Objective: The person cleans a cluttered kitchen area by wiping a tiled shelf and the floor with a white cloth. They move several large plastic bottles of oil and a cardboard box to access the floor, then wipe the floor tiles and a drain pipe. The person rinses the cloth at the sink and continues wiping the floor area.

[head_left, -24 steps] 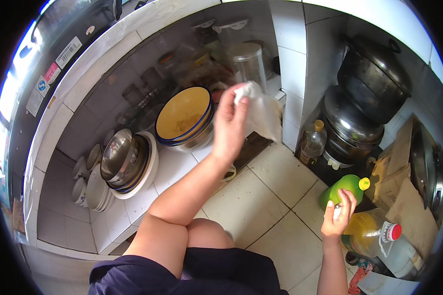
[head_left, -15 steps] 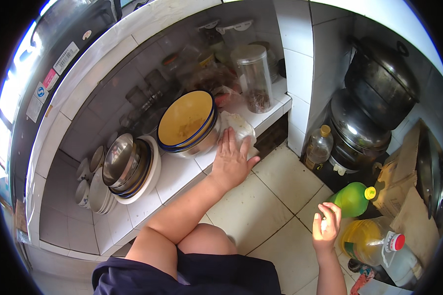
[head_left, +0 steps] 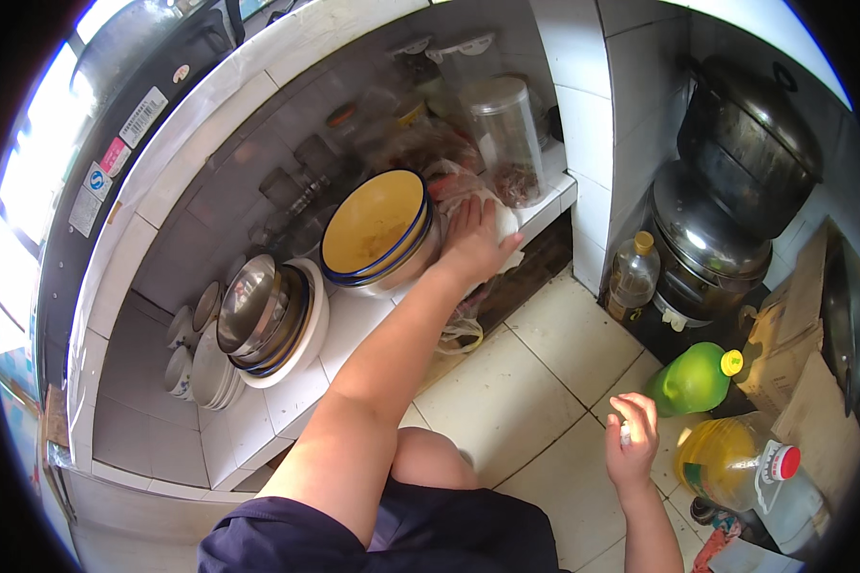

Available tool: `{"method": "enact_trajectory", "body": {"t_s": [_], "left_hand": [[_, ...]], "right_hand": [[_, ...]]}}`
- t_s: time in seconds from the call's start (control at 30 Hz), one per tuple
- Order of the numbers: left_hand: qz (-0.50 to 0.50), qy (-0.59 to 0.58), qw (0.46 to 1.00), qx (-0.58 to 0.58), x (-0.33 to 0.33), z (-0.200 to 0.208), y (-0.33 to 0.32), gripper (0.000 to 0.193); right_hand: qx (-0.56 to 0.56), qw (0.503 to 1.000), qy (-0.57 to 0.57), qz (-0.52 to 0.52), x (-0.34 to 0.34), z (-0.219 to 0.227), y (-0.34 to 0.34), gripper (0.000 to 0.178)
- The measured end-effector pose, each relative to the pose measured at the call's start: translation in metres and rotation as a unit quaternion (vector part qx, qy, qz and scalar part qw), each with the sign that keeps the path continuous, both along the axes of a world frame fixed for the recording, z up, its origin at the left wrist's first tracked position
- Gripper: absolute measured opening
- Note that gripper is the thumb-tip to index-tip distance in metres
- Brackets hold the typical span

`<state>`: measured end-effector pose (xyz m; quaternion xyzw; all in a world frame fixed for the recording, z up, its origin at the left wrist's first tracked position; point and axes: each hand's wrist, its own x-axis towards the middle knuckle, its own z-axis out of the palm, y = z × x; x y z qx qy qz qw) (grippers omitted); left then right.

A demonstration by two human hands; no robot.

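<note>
"What's nearest you?"

"My right hand (head_left: 633, 444), half curled around a small white scrap (head_left: 625, 433); I can't tell what the scrap is. The green bottle (head_left: 693, 379) stands just past it."

"And the cloth?"

"The white cloth (head_left: 507, 225) is on the shelf (head_left: 349, 329), under my left hand (head_left: 476, 244), which is far the nearer one. I have that palm down, fingers stretched and slightly parted, lying over the cloth, not closed around it."

"Which way does it run?"

"Some shows to the right of my fingers, toward the shelf's front edge. It's crumpled and half covered, so I can't tell its long axis."

"What hems it in?"

"The yellow bowl (head_left: 368, 224) close on my left, a clear bag (head_left: 457, 181) by my fingertips, then the tall jar (head_left: 506, 143), upright."
</note>
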<state>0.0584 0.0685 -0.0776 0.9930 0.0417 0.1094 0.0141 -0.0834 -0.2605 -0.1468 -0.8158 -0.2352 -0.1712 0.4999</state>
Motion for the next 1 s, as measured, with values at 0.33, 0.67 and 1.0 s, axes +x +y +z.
{"method": "enact_trajectory", "body": {"t_s": [0.33, 0.67, 1.0], "left_hand": [[-0.088, -0.004, 0.993, 0.073, -0.129, 0.018, -0.014, 0.066], [0.091, -0.015, 0.996, 0.006, -0.058, 0.000, -0.021, 0.064], [-0.073, -0.073, 0.995, -0.001, -0.110, 0.004, 0.001, 0.056]], "right_hand": [[0.025, 0.999, 0.003, 0.028, -0.005, 0.003, 0.001, 0.026], [0.007, 0.999, 0.011, 0.034, -0.014, 0.005, 0.012, 0.025], [-0.042, 0.996, 0.037, 0.070, -0.028, -0.006, 0.015, 0.024]]}}
